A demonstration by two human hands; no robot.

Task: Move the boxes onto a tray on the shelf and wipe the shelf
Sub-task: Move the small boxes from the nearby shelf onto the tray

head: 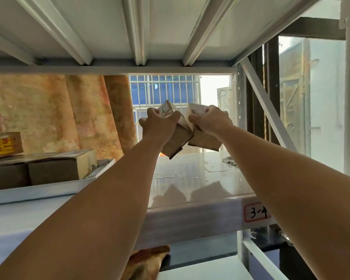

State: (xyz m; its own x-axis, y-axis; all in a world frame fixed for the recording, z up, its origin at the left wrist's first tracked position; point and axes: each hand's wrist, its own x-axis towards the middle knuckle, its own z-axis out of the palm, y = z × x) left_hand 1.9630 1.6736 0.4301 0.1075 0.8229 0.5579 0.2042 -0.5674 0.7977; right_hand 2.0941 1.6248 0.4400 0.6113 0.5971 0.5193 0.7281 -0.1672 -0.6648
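Left grip [159, 123] is clenched round one box [177, 145], right grip [209, 120] round a second box [205, 142]. Both are held tilted, side by side, above the shelf [200, 184]. Other boxes [55, 168] are stacked in the tray [38, 191] at left.

Left hand [160, 123] and right hand [208, 120]: the fingers curl over the far sides of the left box [178, 138] and right box [205, 143] and are mostly out of sight; box-top print too blurred to read, and whether the two boxes touch where they meet cannot be told. Tray [49, 189] runs off the left edge and passes behind the left forearm [109, 199]; its brown cartons [55, 170] and the yellow-and-red box [3, 143] are cut by that edge, lettering illegible. Shelf label [255, 213] reads "3-4" but its right end is covered by the right forearm [291, 178].
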